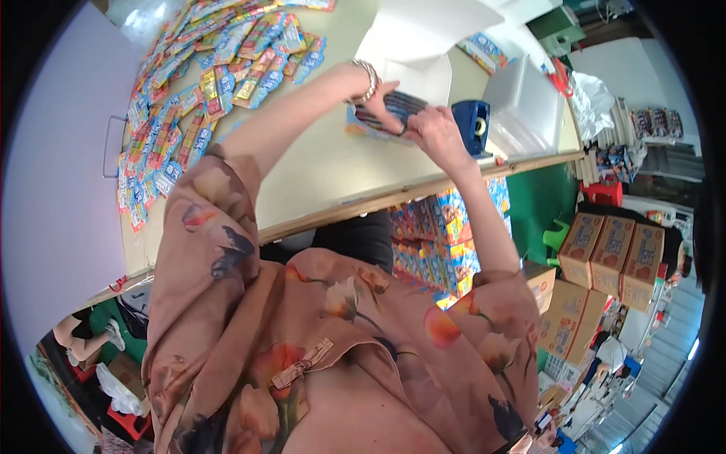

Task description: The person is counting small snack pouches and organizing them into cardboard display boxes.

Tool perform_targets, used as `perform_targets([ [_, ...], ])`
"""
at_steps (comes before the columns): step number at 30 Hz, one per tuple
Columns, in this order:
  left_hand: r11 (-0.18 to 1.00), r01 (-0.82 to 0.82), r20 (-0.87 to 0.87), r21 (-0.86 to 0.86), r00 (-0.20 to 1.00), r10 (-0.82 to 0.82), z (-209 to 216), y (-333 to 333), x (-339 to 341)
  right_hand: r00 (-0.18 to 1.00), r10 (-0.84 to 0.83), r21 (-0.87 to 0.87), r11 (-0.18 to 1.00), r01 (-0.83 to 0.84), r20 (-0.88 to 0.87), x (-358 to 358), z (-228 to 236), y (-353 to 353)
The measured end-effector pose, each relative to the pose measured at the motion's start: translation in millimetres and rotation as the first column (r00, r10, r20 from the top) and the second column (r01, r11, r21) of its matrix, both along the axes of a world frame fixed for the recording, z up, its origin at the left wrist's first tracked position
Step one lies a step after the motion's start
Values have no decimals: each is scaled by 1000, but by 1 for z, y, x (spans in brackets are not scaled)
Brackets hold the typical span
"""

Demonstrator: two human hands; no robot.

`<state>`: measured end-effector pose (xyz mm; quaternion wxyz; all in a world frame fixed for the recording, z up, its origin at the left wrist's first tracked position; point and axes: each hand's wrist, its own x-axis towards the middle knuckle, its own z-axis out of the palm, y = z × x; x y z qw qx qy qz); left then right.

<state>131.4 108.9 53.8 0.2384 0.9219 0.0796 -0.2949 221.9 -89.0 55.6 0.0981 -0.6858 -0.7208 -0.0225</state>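
Observation:
A small display box (361,125) with a white inner side and a raised lid stands on the table, with a row of packets (404,104) upright in it. My left hand (380,104), with a bracelet at the wrist, reaches over the row and grips it, one finger stretched across the top. At the box's near right corner my right hand (437,135) has its fingers curled in against the packets. What lies under those fingertips is hidden. A large spread of colourful snack packets (219,87) covers the table's left part.
A blue tape dispenser (472,127) stands just right of my right hand, beside a clear plastic bin (525,106). Red scissors (560,78) lie behind the bin. Printed boxes (451,216) are stacked below the wooden table edge (355,206). Cartons (612,253) stand at right.

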Motion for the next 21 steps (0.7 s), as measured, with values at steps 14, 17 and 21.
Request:
perform_targets([
  [14, 962, -125, 367, 245, 930, 27, -1, -41, -39, 912, -274, 441, 808, 391, -307, -35, 24, 23],
  [17, 959, -243, 760, 148, 648, 47, -2, -46, -75, 874, -158, 461, 799, 387, -460, -57, 35, 36],
  [21, 803, -532, 945, -268, 15, 325, -22, -24, -160, 436, -19, 207, 861, 464, -900, -100, 23, 54],
])
